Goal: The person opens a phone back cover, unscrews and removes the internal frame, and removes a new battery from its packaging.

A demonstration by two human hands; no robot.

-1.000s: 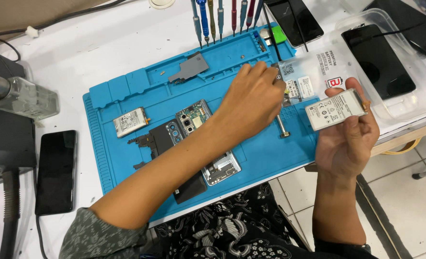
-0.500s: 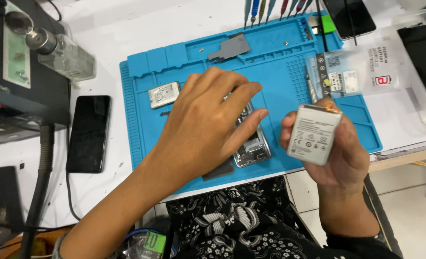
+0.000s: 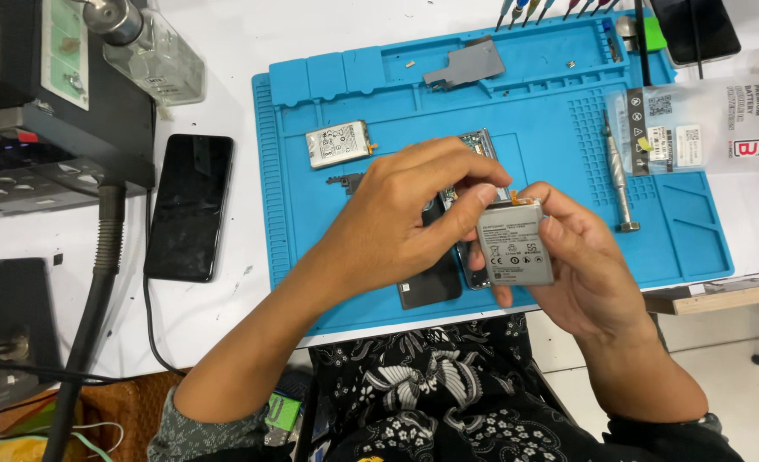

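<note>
While my right hand (image 3: 589, 265) cradles the grey battery (image 3: 516, 244) in a firm grip, my left hand (image 3: 405, 218) pinches its top edge; I'd judge gentle fingers best, avoiding bending.

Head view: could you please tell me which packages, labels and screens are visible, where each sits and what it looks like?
Battery: held by both hands above the blue mat, grey rectangle, printed label.
Second battery: mat's upper left, silvery-white, labelled.
Clear bag: mat's right edge, white stickers, red logo.
Black phone: left of mat, screen dark.
Another phone: top right, screen dark.
</note>
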